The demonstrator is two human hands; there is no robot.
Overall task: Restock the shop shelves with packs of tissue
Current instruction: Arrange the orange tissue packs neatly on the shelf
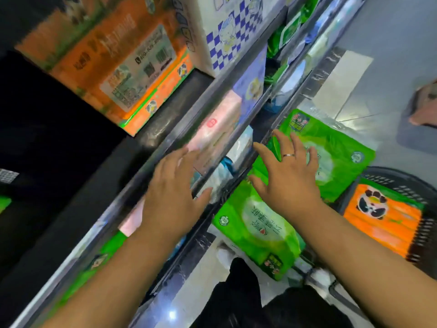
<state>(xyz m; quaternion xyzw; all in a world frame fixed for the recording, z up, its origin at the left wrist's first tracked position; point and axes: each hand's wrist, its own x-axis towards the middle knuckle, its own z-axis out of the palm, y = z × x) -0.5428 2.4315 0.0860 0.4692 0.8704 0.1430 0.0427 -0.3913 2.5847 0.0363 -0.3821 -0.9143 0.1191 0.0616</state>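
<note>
— Where are the hands?

— Both are out in front, palms down. The left hand point(170, 185) hangs over the front edge of the shelf point(165, 136), its fingers point(182, 155) straight and slightly spread, holding nothing. Its fingertips are just beside a pink pack point(212, 131) that lies on that shelf.

— And the right?

— The right hand point(286, 178), with a ring point(288, 155) on one finger, has its fingers fanned wide over two green tissue packs. The picture is blurred, so it may be touching them or only hovering; I cannot tell.

— Where do those packs lie?

— Below the shelves, beside their foot. The far green pack point(338, 143) lies past the fingertips, and the near green pack point(257, 230) lies under the wrist, its print upside down. An orange panda pack point(383, 223) sits in a dark basket point(402, 183) just to the right of them.

— Anything higher up?

— An orange box point(123, 67) and a blue-checked white box point(227, 36) stand side by side on the top shelf.
</note>
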